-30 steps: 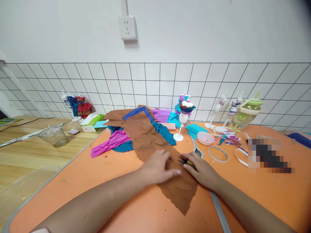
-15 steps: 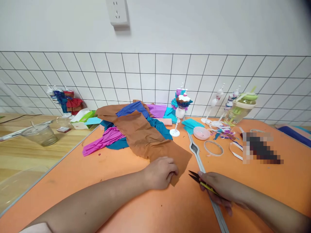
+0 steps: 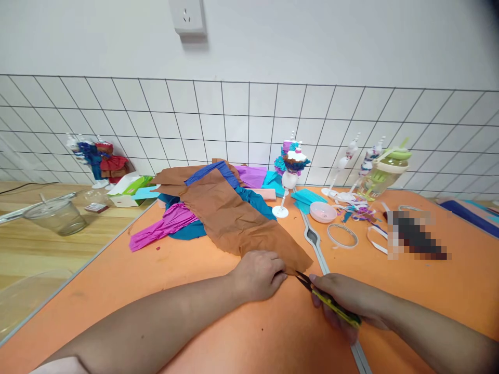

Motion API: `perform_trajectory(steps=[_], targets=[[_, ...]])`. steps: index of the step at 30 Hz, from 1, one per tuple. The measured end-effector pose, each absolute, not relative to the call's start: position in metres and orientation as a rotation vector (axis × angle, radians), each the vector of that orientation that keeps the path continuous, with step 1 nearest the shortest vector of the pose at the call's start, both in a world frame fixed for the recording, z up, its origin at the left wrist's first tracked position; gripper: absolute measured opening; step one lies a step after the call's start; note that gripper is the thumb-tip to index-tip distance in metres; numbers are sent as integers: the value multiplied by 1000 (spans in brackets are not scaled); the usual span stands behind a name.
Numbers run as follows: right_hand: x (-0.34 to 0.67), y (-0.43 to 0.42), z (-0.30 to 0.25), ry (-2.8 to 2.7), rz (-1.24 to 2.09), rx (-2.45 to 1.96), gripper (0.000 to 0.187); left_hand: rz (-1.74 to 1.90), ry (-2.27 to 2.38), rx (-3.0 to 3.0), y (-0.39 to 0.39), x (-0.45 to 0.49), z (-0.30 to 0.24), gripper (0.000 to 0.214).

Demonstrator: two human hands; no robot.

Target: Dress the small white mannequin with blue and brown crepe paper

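Observation:
Brown crepe paper stretches from the pile down to the near part of the orange table. My left hand is closed on its near edge, fingers curled and pinching. My right hand grips yellow-handled thread snips. Their dark blades are slightly apart, tips at the paper's near edge just right of my left fingers. I cannot tell whether the paper lies between the blades.
Blue, teal and magenta paper lies under the brown sheet. Behind are a decorated goblet-like figure, a pink dish, a tape roll and a green-lidded bottle. A grey strip crosses the table. A plastic cup stands left.
The snips in my right hand have moved left to the paper's edge, their handles now swung more into view. The brown paper's near end has shifted and lies flatter; my left hand keeps its grip.

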State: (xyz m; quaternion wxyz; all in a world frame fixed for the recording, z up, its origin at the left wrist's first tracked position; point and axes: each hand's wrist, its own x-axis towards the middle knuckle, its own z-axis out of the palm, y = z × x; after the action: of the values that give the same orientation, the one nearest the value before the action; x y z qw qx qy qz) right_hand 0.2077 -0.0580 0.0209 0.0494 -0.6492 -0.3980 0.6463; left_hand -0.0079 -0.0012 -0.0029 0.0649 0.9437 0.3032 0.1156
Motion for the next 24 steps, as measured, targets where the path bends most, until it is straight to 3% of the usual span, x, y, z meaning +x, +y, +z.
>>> perform_trajectory(steps=[10, 24], targets=[[206, -78, 17, -1096, 2191, -1767, 49, 328, 965, 2853, -8, -9, 0, 25], [196, -75, 4, -1315, 1858, -1742, 58, 380, 917, 2784, -11, -9, -1, 22]])
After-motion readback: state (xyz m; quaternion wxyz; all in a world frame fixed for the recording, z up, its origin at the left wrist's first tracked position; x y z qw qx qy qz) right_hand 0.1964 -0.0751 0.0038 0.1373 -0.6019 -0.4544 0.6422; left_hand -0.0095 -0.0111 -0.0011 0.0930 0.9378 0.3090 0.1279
